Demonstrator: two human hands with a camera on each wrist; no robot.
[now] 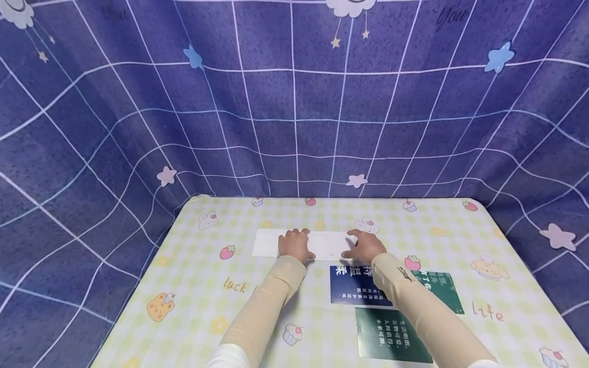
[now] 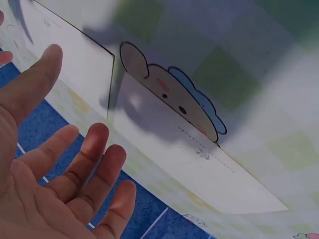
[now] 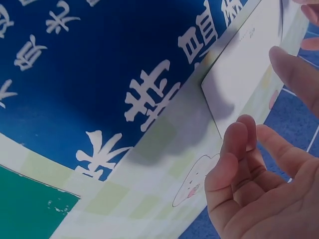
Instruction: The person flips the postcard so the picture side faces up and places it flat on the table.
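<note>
Fingers [image 2: 84, 172] of the left hand [image 1: 294, 246] are spread apart, holding nothing, over one white card [image 1: 264, 243]. The right hand [image 1: 368, 246] makes a wide, empty C by another white card [image 1: 329, 245]; I can't tell if it touches. Both cards lie flat on the tablecloth [image 1: 193, 266], near a blue card [image 1: 352, 294].

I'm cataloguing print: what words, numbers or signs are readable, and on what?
"You", twice: curtain
"luck": tablecloth; next word mostly hidden by left sleeve
"life": tablecloth
"持", "温", "柔": blue card; smaller text blurred
"生活明朗 万物可爱 人间值得 未来可期": near green card
"了你": far green card; rest unclear
White cards and right sleeve: print too small to read
</note>
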